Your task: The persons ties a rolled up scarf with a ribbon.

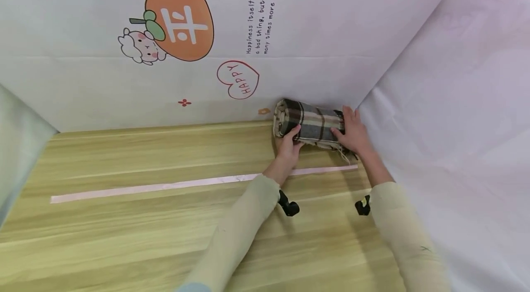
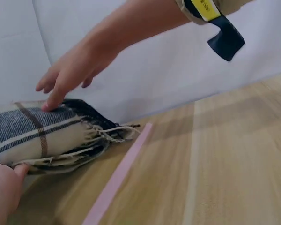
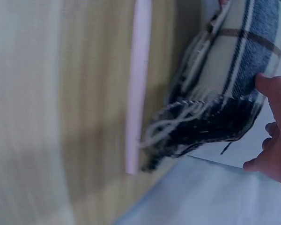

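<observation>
A rolled plaid scarf (image 1: pixel 316 122) with grey, cream, brown and dark bands lies at the back right of the wood-patterned surface, against the wall. Loose fringe (image 2: pixel 117 133) hangs from its right end. My left hand (image 1: pixel 289 147) grips the roll near its left end, thumb on top and fingers underneath. In the left wrist view only part of that hand (image 2: pixel 4 190) shows, at the scarf's lower edge. My right hand (image 1: pixel 354 131) rests at the right end. Its thumb touches the scarf in the right wrist view, while the other fingers (image 3: pixel 269 140) reach past the roll.
A pink tape strip (image 1: pixel 165 186) crosses the wood-patterned surface (image 1: pixel 145 232) in front of the scarf. White walls rise behind and at the right (image 1: pixel 455 112); the back wall (image 1: pixel 103 85) carries printed drawings. Black mounts (image 1: pixel 290 208) sit at both wrists.
</observation>
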`<state>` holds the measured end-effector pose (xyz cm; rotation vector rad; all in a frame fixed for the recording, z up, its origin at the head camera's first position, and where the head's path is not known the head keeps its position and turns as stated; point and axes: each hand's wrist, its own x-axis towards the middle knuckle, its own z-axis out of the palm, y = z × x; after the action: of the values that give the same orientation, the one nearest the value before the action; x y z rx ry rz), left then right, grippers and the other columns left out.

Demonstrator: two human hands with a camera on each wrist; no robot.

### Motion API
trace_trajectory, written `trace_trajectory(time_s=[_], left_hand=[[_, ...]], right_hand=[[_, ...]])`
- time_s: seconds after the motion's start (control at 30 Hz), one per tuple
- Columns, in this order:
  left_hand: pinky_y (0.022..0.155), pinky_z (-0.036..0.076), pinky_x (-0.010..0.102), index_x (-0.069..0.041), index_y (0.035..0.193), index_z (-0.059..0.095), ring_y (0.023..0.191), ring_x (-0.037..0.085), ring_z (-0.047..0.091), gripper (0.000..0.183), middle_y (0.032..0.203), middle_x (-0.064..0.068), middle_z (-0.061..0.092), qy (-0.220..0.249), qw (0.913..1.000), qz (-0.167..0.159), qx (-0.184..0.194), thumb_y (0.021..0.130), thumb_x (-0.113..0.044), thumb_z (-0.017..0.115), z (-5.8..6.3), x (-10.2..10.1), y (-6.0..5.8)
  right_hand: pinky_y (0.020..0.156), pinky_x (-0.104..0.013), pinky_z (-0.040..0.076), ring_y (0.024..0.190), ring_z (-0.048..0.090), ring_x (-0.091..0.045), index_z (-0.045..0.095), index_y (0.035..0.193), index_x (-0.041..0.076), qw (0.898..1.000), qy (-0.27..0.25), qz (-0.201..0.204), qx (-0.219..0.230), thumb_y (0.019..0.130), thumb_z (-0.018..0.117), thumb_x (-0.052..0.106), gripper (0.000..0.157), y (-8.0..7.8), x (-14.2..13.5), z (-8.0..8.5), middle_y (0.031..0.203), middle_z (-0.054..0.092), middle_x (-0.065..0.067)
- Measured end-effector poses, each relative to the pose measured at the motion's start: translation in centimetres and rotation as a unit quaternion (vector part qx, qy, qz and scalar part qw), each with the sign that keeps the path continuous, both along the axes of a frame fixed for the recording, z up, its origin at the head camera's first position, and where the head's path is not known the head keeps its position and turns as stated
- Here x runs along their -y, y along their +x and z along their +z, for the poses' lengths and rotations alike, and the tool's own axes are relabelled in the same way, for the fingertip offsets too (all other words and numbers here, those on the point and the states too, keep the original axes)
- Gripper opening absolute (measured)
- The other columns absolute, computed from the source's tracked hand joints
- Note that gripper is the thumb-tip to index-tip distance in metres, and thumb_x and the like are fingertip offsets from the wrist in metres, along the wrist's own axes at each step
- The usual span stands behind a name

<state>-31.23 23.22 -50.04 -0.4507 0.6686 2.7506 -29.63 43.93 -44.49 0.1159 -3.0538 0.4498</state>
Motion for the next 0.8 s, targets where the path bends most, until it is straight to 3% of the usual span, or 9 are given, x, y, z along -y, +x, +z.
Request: trace_trajectory(time_s=[0.23,0.4,0.53,0.67,0.77,0.8], left_hand=[[0.116,0.029,0.064,-0.009,0.143,0.043,0.139,0.040,0.045,0.061,0.146,0.022,0.047,0.009,0.9985,-0.028,-0.047,0.089,0.006,0.066,2.2,1.9,-0.3],[0.112,0.031,0.068,-0.018,0.141,0.041,0.135,0.043,0.048,0.063,0.134,0.021,0.054,-0.006,0.9959,-0.060,-0.067,0.089,0.009,0.064,3.3,3.3,-0.1],[0.110,0.032,0.069,-0.017,0.137,0.045,0.130,0.041,0.052,0.057,0.125,0.015,0.057,-0.013,0.9898,-0.087,-0.112,0.089,0.011,0.060,4.1,4.7,-0.2],[0.106,0.040,0.063,-0.015,0.122,0.050,0.110,0.031,0.061,0.042,0.112,0.009,0.061,-0.018,0.9847,-0.111,-0.133,0.090,0.011,0.056,4.8,6.1,-0.3],[0.092,0.050,0.052,-0.014,0.117,0.050,0.098,0.023,0.062,0.033,0.106,0.006,0.063,-0.021,0.9815,-0.127,-0.142,0.093,0.009,0.054,5.4,7.0,0.0],[0.087,0.051,0.048,-0.013,0.117,0.049,0.097,0.022,0.063,0.032,0.105,0.005,0.063,-0.020,0.9803,-0.131,-0.147,0.093,0.008,0.053,5.6,7.3,0.0]], right_hand=[[0.115,-0.073,0.012,0.150,-0.003,-0.050,0.007,0.160,0.004,0.999,-0.032,0.018,0.035,0.098,0.060,0.044,0.091,0.0,0.3,6.4,0.164,0.004,-0.028],[0.115,-0.068,0.021,0.149,0.014,-0.050,0.013,0.160,0.008,0.991,-0.061,0.058,0.101,0.097,0.060,0.049,0.089,0.0,0.5,9.2,0.164,0.013,-0.026],[0.113,-0.066,0.028,0.147,0.023,-0.048,0.021,0.159,0.010,0.977,-0.103,0.097,0.161,0.098,0.062,0.036,0.078,0.1,0.3,10.4,0.162,0.022,-0.025],[0.112,-0.068,0.028,0.146,0.022,-0.051,0.019,0.159,0.007,0.960,-0.117,0.113,0.228,0.100,0.060,0.032,0.076,0.6,0.1,10.7,0.161,0.019,-0.029],[0.115,-0.065,0.026,0.148,0.017,-0.051,0.011,0.160,0.004,0.936,-0.165,0.138,0.278,0.103,0.053,0.031,0.076,1.3,-0.1,10.4,0.162,0.013,-0.030],[0.116,-0.060,0.030,0.147,0.022,-0.049,0.010,0.160,0.003,0.925,-0.190,0.155,0.290,0.105,0.050,0.031,0.073,1.6,-0.2,10.2,0.162,0.017,-0.029]])
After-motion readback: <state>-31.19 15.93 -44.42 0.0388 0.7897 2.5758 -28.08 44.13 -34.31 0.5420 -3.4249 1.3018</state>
